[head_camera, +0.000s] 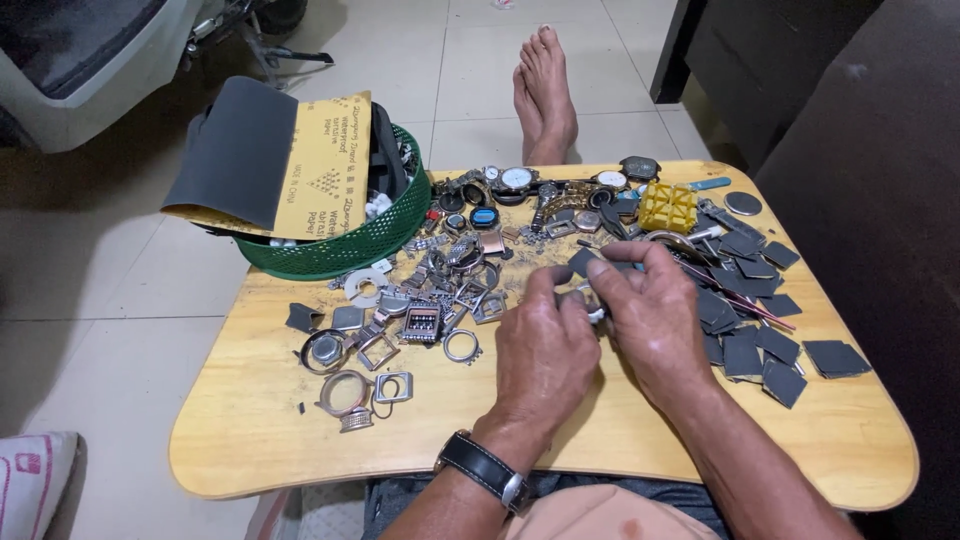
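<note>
Held piece: a small metal watch part (596, 312), silvery, mostly hidden between the two hands just above the middle of the table (250, 440); its exact shape cannot be told.
How it would handle: I judge it light, stiff and smooth enough to slip, small enough to vanish among the clutter if dropped; best pinched by its edges between thumb and fingertip.
Left hand (545, 350): fingers curled close, thumb and forefinger nipped on the part's near side; a dark-strapped wristwatch (487, 468) sits on the wrist.
Right hand (652, 315): fingers bent over the part from the two o'clock side, forefinger tip (597, 268) raised; it seems to press something small against the part, though what cannot be seen.
At three o'clock: a scatter of dark grey abrasive squares (765, 345), with a thin reddish rod (745, 300) lying across them.
At nine o'clock: loose watch cases and bezels (420, 320), square and round, some coppery.
At twelve o'clock: a row of whole watches (517, 180) and a yellow ribbed block (667, 207) near the far edge.
At ten o'clock: a green mesh basket (350, 250) on the table's corner, sheets of sandpaper (275, 150) draped over its rim.
Beyond the table: the person's bare feet (545, 90) on a tiled floor (120, 280).
</note>
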